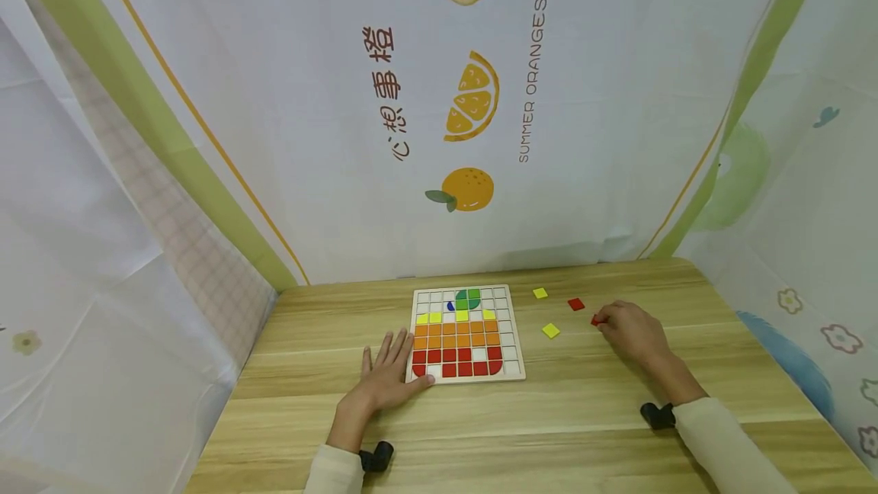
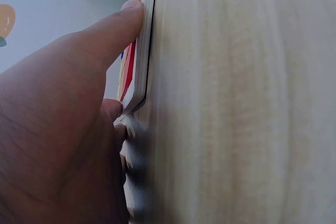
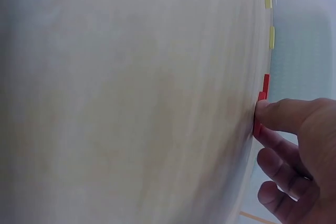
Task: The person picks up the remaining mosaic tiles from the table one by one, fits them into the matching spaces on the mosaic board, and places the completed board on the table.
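A white grid board (image 1: pixel 509 339) lies on the table, with red, orange, yellow and green tiles and a small blue piece set in its cells. My left hand (image 1: pixel 384 383) rests at the board's lower left corner, fingers extended along the left side and thumb (image 2: pixel 131 17) on the near edge. Off to the right of the board, my right hand (image 1: pixel 634 330) pinches a red square tile (image 3: pixel 257 125) between thumb and index finger, low at the tabletop. Another red tile (image 1: pixel 576 304) lies just beyond that hand.
Two yellow tiles (image 1: pixel 551 331) lie loose between the board and the right hand, one farther back. The wooden table (image 1: pixel 549 433) ends at a hanging curtain (image 1: pixel 329 174) printed with oranges. More printed cloth hangs at both sides.
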The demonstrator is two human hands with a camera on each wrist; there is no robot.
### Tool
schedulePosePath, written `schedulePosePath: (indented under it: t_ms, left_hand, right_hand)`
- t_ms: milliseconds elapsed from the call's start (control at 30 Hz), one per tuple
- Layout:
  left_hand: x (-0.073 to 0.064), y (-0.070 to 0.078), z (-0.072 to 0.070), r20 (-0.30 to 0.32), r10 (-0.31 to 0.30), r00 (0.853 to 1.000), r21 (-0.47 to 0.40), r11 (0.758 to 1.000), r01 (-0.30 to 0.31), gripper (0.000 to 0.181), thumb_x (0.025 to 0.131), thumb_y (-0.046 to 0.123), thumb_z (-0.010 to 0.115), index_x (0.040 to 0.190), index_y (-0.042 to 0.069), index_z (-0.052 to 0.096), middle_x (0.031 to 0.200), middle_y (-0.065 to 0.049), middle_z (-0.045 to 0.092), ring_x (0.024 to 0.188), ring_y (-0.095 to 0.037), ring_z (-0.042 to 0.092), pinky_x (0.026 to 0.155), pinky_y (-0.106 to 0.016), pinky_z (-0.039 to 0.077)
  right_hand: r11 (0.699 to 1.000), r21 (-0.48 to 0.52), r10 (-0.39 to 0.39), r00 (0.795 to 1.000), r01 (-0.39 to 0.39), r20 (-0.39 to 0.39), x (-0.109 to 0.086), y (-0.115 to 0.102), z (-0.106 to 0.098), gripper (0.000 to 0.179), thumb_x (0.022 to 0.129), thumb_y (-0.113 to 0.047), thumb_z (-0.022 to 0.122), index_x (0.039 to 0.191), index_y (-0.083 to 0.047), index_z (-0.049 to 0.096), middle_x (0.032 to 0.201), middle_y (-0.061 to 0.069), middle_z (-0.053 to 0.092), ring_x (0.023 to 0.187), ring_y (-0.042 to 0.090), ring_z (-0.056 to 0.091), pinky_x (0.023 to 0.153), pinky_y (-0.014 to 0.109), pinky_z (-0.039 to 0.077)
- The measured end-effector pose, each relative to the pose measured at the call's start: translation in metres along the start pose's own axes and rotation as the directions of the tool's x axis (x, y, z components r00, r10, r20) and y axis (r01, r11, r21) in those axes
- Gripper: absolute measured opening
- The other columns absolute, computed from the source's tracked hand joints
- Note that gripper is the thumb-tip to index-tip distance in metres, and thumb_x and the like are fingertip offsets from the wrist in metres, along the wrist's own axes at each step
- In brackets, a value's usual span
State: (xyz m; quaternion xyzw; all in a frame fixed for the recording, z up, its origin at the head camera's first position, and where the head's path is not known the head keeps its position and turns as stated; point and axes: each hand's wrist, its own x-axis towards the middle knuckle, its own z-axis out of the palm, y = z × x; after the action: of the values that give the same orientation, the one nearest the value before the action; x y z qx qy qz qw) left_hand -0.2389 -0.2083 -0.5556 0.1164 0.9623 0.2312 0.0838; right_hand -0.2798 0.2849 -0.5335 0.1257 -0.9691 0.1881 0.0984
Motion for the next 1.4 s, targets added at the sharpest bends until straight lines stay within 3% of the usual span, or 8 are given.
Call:
schedulePosePath:
  t_ms: [367,533,700,1100,1267,1400]
  left_hand:
    - [-0.006,0.003,-0.005,0.006,0.029,1.0,-0.02,0.999,-0.029,0.109,0.094,0.08,0.055,0.173,0.015,0.016,0.181,-0.01,0.009,0.168,-0.039,-0.001,0.126,-0.074,-0.013]
    - [-0.003,-0.001,-0.001,0.0,0.018,1.0,-0.005,1.0,-0.018,0.108,0.094,0.078,0.058,0.172,0.015,0.018,0.181,-0.008,0.01,0.168,-0.038,0.001,0.127,-0.073,-0.012]
    - [0.001,-0.005,0.004,-0.009,0.004,1.0,0.005,1.0,-0.004,0.104,0.095,0.073,0.062,0.172,0.017,0.02,0.181,-0.005,0.01,0.169,-0.035,0.001,0.128,-0.072,-0.011]
    - [0.0,-0.003,0.003,-0.007,-0.004,1.0,-0.006,1.0,0.004,0.105,0.094,0.075,0.061,0.173,0.02,0.019,0.181,-0.002,0.008,0.169,-0.032,-0.001,0.128,-0.07,-0.012]
    - [0.001,-0.003,0.003,-0.006,-0.008,1.0,-0.008,1.0,0.008,0.106,0.094,0.075,0.061,0.173,0.019,0.019,0.181,-0.002,0.009,0.169,-0.033,-0.001,0.128,-0.07,-0.012]
    - [0.002,-0.004,0.004,-0.008,-0.005,1.0,-0.001,1.0,0.005,0.106,0.094,0.076,0.061,0.173,0.019,0.019,0.181,-0.002,0.009,0.169,-0.033,0.0,0.128,-0.071,-0.012]
  right_hand:
    - [0.999,0.04,-0.006,0.999,0.008,-0.046,0.0,-0.003,0.003,0.008,0.092,-0.012,0.077,0.093,-0.017,0.082,0.111,0.01,0.077,0.097,0.034,0.074,0.067,0.045,0.06]
    - [0.997,0.07,-0.023,0.995,0.03,-0.099,0.001,-0.008,0.006,0.007,0.087,-0.012,0.083,0.088,-0.019,0.081,0.108,0.009,0.077,0.099,0.035,0.074,0.069,0.047,0.061]
    - [0.993,0.081,-0.071,0.987,0.083,-0.145,0.003,-0.016,0.008,0.012,0.086,-0.011,0.085,0.085,-0.022,0.08,0.106,0.006,0.078,0.098,0.032,0.074,0.068,0.041,0.059]
    - [0.97,0.036,-0.225,0.944,0.24,-0.241,0.007,-0.044,0.009,0.015,0.079,-0.008,0.09,0.081,-0.018,0.08,0.092,0.002,0.077,0.086,0.027,0.073,0.063,0.038,0.057]
    - [0.947,0.016,-0.306,0.912,0.322,-0.274,0.011,-0.058,0.014,0.019,0.076,-0.006,0.091,0.079,-0.02,0.079,0.089,-0.002,0.078,0.092,0.031,0.075,0.073,0.047,0.064]
    - [0.94,0.006,-0.327,0.906,0.341,-0.27,0.012,-0.071,0.017,0.021,0.074,-0.006,0.091,0.079,-0.022,0.078,0.091,-0.003,0.078,0.09,0.027,0.075,0.073,0.045,0.064]
